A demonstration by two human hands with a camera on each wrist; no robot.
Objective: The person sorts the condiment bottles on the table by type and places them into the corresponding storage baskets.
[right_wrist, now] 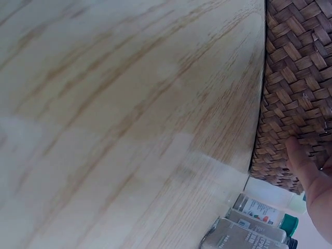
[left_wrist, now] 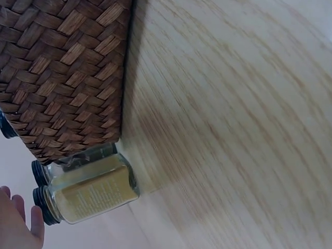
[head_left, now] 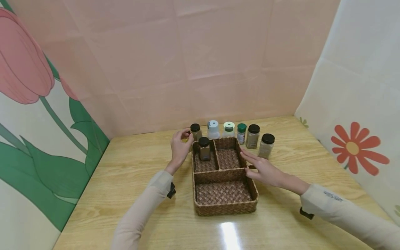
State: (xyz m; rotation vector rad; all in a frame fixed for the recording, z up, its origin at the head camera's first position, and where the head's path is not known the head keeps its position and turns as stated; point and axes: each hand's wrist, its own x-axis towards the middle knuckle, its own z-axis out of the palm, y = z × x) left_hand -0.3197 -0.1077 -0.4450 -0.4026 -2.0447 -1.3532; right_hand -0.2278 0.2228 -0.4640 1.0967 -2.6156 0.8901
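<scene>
Left hand (head_left: pixel 180 146) curls beside jar (head_left: pixel 195 132) – right hand (head_left: pixel 261 167) flat against basket (head_left: pixel 225 209)

Bright, even overhead light; white glare patch on glossy pale wooden table (head_left: pixel 230 233) just before brown woven divided basket (head_left: pixel 223 205). Soft shadows beside basket. Wide-angle bending at head-view edges.

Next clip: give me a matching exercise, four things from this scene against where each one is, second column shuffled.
Things:
1. black-lidded spice jar
2. green-capped bottle
3. right hand
4. left hand

Places:
A. resting against the wicker basket's right side
B. in the basket's rear left compartment
C. at the jar behind the basket's rear left corner
D. on the table behind the basket

Pairs: 1-B, 2-D, 3-A, 4-C
</scene>
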